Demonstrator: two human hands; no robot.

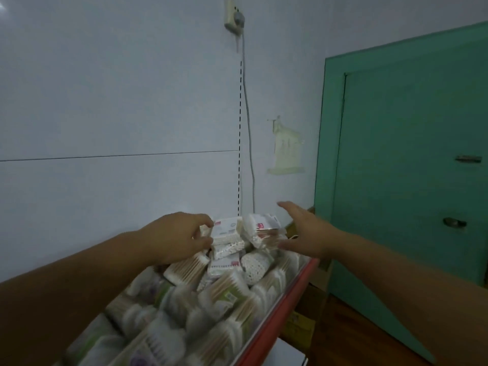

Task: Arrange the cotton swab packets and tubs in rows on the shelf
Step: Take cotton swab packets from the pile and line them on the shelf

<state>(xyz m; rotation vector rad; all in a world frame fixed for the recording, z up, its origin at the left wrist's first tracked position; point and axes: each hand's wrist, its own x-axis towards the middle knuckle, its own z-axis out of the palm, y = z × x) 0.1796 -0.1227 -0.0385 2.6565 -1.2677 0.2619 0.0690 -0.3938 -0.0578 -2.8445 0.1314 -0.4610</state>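
Now left grip (179, 236) pinches boxed packet (227, 228); right grip (303, 231) spread wide, empty, beside bagged packet (260, 229).

Near packets (148, 326) motion-blurred, labels unreadable; shelf (277, 310) prob. cut off btm.

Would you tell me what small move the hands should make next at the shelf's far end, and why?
Probably close the open right hand on the clear packet and set it beside the boxed packet the left hand grips; it seems to sit askew.
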